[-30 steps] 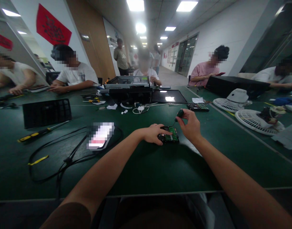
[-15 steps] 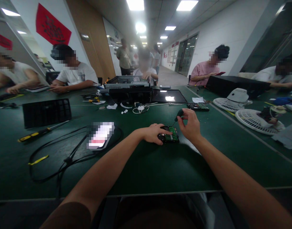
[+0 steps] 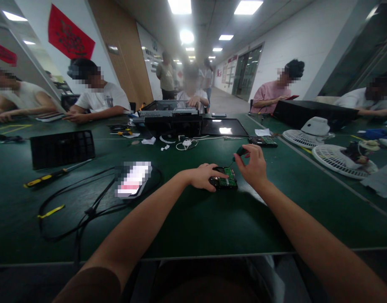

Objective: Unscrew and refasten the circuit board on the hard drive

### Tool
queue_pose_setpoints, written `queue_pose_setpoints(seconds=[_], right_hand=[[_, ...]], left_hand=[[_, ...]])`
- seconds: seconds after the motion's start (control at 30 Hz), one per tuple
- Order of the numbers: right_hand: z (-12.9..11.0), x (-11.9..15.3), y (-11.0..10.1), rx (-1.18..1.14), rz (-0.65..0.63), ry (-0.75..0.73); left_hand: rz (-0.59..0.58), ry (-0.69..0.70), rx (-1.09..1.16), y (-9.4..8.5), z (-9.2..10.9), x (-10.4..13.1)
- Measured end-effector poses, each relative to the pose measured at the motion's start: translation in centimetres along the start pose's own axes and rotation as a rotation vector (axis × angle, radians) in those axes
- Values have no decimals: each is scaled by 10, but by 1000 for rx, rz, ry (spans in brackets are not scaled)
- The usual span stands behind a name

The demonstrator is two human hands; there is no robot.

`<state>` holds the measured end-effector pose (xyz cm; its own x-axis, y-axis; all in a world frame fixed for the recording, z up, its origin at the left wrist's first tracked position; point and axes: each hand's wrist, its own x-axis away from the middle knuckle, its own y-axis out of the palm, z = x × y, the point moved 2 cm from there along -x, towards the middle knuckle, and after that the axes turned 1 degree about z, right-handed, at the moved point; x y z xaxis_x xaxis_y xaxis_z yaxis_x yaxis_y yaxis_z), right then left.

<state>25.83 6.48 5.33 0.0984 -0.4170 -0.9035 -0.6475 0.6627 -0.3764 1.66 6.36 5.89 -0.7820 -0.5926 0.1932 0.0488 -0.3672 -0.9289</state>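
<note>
A hard drive (image 3: 231, 182), dark-cased with its green circuit board facing up, lies on the green table in front of me. My left hand (image 3: 203, 176) grips its left side, thumb at the near edge and index finger reaching over the board. In my right hand (image 3: 254, 162), a small screwdriver (image 3: 240, 152) with a dark green handle is pinched between thumb and fingers. It leans to the right, and its thin shaft runs down to the far part of the board. Whether the tip sits in a screw is too small to tell.
Left of my arm lie a lit phone (image 3: 134, 179), looped black cable (image 3: 90, 212), a yellow-black screwdriver (image 3: 46, 178) and a black panel (image 3: 62, 149). Another circuit-board unit (image 3: 263, 141) lies beyond my right hand. White fan parts (image 3: 340, 160) stand right. Several people sit around the table.
My right hand has shifted very slightly to the right, and the screwdriver handle leans over a little more. My left hand and the hard drive stay put.
</note>
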Motion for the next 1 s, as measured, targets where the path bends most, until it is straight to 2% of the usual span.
queue_pose_setpoints(seconds=[0.23, 0.47, 0.7, 1.0], right_hand=[[0, -1, -2, -26, -22, 22], [-2, 4, 5, -231, -116, 75], [3, 3, 4, -88, -89, 76], [-2, 2, 1, -137, -94, 95]], left_hand=[[-13, -1, 13, 1, -2, 0], [-14, 6, 14, 2, -4, -2], [-13, 4, -4, 2, -4, -3], [-8, -1, 7, 2, -3, -1]])
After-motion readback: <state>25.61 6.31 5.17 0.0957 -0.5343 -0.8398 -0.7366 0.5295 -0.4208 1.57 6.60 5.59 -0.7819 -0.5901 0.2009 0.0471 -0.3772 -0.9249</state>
